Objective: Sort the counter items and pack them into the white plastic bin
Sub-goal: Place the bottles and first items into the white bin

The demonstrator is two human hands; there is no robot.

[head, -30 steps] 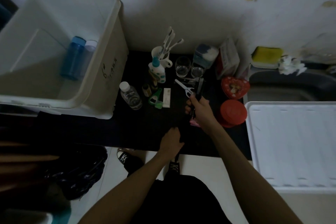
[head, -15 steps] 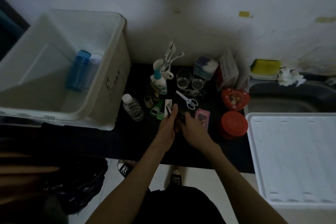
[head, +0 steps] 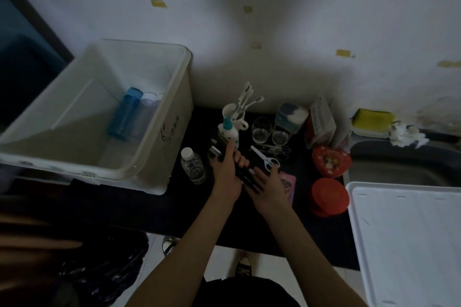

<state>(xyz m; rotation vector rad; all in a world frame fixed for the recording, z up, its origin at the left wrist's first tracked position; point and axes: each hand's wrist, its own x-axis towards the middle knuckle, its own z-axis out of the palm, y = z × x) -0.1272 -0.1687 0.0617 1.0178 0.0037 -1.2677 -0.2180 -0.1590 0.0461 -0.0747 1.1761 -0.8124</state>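
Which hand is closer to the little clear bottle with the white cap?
Left. The left hand is just right of the clear bottle, almost beside it. The right hand is farther right, beyond the left hand.

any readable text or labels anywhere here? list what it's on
Nothing reads for certain.
White plastic bin, side wall: dark handwriting, perhaps starting "6", too blurred.
Red and white box: print too small.
Heart-shaped red tin: picture only, no legible words.

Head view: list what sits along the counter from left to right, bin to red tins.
white plastic bin → clear bottle → glue bottle → glass → white scissors → heart-shaped red tin
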